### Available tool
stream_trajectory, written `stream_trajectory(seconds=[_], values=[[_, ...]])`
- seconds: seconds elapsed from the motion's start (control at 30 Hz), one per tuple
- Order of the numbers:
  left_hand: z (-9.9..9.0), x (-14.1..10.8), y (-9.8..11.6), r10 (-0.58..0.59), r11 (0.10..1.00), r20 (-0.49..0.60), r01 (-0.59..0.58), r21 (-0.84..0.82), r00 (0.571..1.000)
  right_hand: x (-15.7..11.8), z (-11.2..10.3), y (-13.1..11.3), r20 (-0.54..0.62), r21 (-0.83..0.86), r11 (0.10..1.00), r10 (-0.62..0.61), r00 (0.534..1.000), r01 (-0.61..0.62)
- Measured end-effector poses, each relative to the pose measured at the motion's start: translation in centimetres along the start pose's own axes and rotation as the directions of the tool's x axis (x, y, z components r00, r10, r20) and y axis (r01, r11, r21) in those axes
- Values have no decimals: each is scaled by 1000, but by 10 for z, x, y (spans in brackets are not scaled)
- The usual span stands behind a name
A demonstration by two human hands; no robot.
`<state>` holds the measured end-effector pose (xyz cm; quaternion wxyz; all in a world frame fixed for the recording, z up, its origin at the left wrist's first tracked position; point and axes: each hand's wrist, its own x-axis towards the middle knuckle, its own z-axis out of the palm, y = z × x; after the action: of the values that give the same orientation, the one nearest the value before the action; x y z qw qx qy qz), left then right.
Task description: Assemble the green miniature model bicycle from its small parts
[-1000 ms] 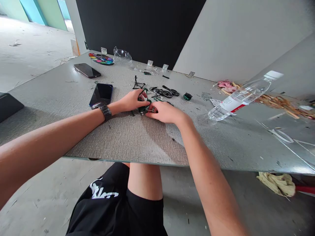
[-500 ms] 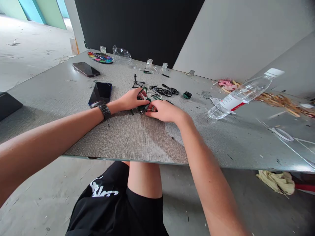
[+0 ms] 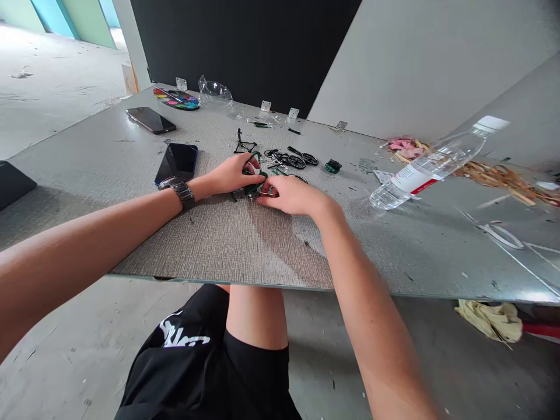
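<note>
My left hand (image 3: 231, 173), with a dark watch on its wrist, is closed with thumb and fingers on a small dark green part (image 3: 254, 188) low over the table. My right hand (image 3: 289, 195) is closed right beside it, fingertips bent inward close to the same part. A thin, shiny piece shows under the right fingers, but its kind is too small to make out. Just beyond the hands lie small black model bicycle wheels (image 3: 296, 161) and a black bicycle frame (image 3: 244, 144). A dark green block-like piece (image 3: 333, 166) sits farther right.
Left of my hands lies a dark phone (image 3: 177, 162), with another phone (image 3: 151, 120) behind it. A paint palette (image 3: 177, 98) and clear plastic packaging (image 3: 216, 93) stand at the back. On the right a water bottle (image 3: 426, 169) leans over. The table edge (image 3: 245, 284) runs above my legs.
The view has shifted very slightly. Both hands stay together at the green part, with almost no visible movement of the fingers.
</note>
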<state>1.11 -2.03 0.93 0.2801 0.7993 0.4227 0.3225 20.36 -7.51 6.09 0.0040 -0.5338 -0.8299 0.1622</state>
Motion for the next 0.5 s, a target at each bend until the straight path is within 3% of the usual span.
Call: stream_trajectory(seconds=[0.5], values=[[0,-1,0,23,1000,-3,-23,21,1000,0,0,1,-1,-12,1000,-4,1000,3]])
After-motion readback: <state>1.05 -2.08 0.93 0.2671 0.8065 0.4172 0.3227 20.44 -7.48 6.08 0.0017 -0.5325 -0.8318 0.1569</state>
